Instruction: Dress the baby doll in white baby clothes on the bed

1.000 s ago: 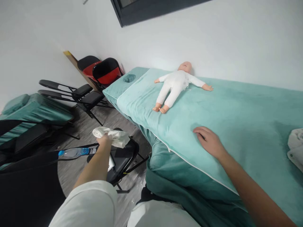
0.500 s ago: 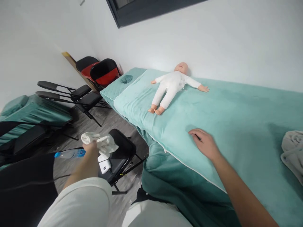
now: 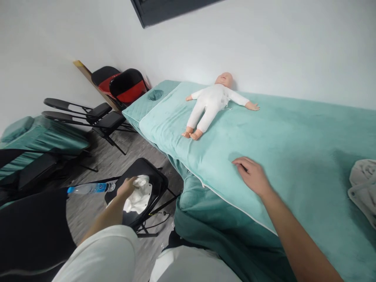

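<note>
My left hand is at the black folding chair, its fingers closed on the edge of a crumpled white cloth that lies on the seat. My right hand is over the green bed cover, fingers loosely bent, thumb a little apart, with nothing in it. Farther back on the bed lies a baby doll on its back in a white body suit, arms spread and feet toward me. A white garment with snaps is folded at the right edge.
A plastic water bottle with a blue cap lies beside the chair seat. More folding chairs stand by the wall, and another green-covered bed is at the left. The bed has a face hole at its far end.
My left hand has lowered the white cloth onto the chair seat, and the white device that lay there is now out of sight. My right hand has hardly moved.
</note>
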`<state>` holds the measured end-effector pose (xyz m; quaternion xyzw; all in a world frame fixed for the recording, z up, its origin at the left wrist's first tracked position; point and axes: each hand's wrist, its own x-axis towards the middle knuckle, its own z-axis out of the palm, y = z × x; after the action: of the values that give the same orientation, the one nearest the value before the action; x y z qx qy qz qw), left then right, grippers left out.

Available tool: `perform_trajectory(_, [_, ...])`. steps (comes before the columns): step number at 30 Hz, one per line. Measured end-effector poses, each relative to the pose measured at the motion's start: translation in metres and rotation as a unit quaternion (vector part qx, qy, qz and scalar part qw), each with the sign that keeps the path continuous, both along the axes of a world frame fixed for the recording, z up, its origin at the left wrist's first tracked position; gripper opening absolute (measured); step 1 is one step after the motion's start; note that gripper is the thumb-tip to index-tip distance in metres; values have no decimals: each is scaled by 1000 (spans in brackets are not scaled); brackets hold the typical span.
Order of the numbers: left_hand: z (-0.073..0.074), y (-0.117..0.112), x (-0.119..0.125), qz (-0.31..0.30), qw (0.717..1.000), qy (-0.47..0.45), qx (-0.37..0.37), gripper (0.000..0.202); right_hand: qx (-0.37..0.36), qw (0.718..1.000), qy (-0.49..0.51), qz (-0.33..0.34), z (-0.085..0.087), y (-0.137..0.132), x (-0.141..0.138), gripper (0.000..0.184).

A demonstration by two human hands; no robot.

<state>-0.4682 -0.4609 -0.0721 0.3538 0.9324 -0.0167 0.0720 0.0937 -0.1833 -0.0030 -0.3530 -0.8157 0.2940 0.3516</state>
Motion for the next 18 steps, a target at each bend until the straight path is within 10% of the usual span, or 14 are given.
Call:
perform_trajectory(7, [-37, 21, 41, -60, 996, -7, -65, 67, -18, 1000, 3, -2, -3, 1, 1, 25])
perform_trajectory(12, [-67, 23, 73, 5, 998, 29, -63, 65, -34, 999, 8, -8, -3, 2, 1, 24])
perform_trajectory(18, [-70, 23, 88, 44, 998, 35, -30, 63, -43, 999, 12, -6, -2, 2, 1, 24])
